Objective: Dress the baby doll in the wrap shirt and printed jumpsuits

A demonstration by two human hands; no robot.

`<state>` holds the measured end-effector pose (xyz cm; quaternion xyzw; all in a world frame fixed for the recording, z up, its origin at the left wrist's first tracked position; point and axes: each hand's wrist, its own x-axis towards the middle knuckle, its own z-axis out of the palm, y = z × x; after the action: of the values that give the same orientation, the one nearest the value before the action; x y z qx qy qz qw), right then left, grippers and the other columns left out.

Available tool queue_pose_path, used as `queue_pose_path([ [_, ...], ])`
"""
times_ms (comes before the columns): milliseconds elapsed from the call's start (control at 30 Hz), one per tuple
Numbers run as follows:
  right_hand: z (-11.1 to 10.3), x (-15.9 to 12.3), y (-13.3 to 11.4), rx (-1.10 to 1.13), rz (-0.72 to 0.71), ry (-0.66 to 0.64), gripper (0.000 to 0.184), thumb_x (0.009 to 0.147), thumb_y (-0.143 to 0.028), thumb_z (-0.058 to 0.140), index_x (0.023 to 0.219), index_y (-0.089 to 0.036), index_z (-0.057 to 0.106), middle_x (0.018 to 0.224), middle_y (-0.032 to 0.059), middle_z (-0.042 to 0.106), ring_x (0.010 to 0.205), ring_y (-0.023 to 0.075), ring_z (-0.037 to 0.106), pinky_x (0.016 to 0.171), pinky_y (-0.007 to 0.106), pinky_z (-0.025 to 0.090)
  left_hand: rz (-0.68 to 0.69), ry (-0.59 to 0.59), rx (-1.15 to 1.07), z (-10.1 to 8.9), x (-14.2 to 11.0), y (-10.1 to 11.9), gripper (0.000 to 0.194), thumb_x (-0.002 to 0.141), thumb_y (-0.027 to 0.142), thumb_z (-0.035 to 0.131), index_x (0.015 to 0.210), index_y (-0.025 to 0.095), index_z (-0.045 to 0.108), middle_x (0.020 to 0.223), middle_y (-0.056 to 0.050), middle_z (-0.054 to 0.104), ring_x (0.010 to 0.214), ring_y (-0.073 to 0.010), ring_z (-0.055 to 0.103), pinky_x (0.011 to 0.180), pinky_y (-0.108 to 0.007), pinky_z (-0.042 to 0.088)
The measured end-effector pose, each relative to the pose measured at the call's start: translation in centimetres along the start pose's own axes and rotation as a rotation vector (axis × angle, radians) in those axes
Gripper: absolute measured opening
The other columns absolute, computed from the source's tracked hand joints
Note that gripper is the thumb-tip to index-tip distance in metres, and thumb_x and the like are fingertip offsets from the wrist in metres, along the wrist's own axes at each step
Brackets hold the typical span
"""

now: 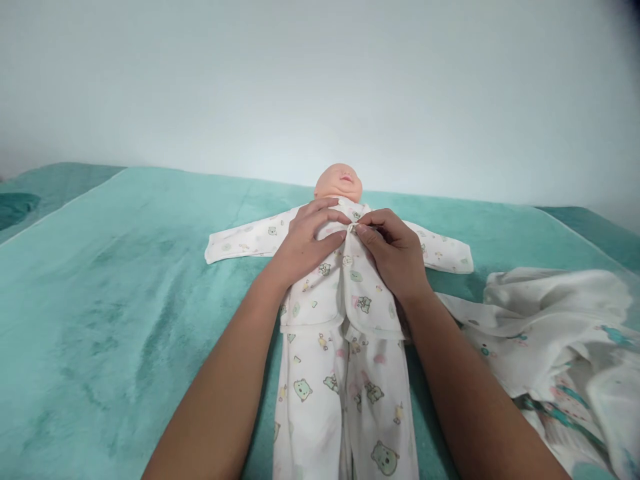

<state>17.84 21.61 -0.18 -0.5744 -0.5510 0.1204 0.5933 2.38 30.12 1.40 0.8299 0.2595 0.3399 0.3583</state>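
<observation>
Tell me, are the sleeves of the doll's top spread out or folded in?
Spread out: one sleeve and the other sleeve reach away from the doll to opposite sides, over the green cover.

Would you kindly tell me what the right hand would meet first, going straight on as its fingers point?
Probably the left hand, close by on the jacket, though depth is unclear.

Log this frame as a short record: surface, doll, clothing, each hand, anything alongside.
Surface: teal cloth
Doll: on its back, sleeves spread wide
Clothing: white printed jacket over matching trousers
Left hand: on the jacket's chest, fingertips near the front edge
Right hand: thumb and finger pinching the jacket's front edge
Alongside: rumpled white printed fabric, lower right
</observation>
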Motion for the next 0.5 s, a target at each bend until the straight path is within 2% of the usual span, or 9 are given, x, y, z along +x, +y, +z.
queue_pose_path([
  [100, -0.01, 0.03, 0.05, -0.008, -0.042, 0.016, 0.006, 0.088, -0.024, 0.062, 0.082, -0.024, 0.063, 0.088, -0.0005, 0.060, 0.086, 0.0170, 0.056, 0.083, 0.033, 0.043, 0.019, -0.012, -0.021, -0.07, -0.11, -0.10, 0.019, 0.087, 0.028, 0.061, 0.105, 0.029, 0.068, 0.145, -0.001, 0.051, 0.142, -0.0221, 0.039, 0.121, -0.042, 0.029],
  [300, -0.37, 0.29, 0.00, -0.033, -0.048, -0.075, 0.007, 0.088, -0.029, 0.062, 0.083, -0.024, 0.062, 0.090, 0.0004, 0.059, 0.088, 0.0177, 0.055, 0.084, 0.034, 0.044, 0.013, 0.016, -0.007, 0.17, -0.03, -0.31, 0.015, 0.087, 0.029, 0.063, 0.102, 0.028, 0.067, 0.143, -0.002, 0.052, 0.140, -0.0220, 0.042, 0.119, -0.042, 0.031],
  [500, -0.55, 0.21, 0.47, 0.063, -0.057, -0.127, 0.021, 0.092, -0.036, 0.058, 0.076, -0.023, 0.056, 0.090, 0.0017, 0.053, 0.085, 0.0178, 0.053, 0.080, 0.035, 0.044, 0.026, 0.047, 0.006, 0.40, 0.05, -0.45, 0.012, 0.088, 0.032, 0.063, 0.098, 0.027, 0.067, 0.141, -0.002, 0.054, 0.138, -0.0228, 0.044, 0.119, -0.043, 0.032],
])
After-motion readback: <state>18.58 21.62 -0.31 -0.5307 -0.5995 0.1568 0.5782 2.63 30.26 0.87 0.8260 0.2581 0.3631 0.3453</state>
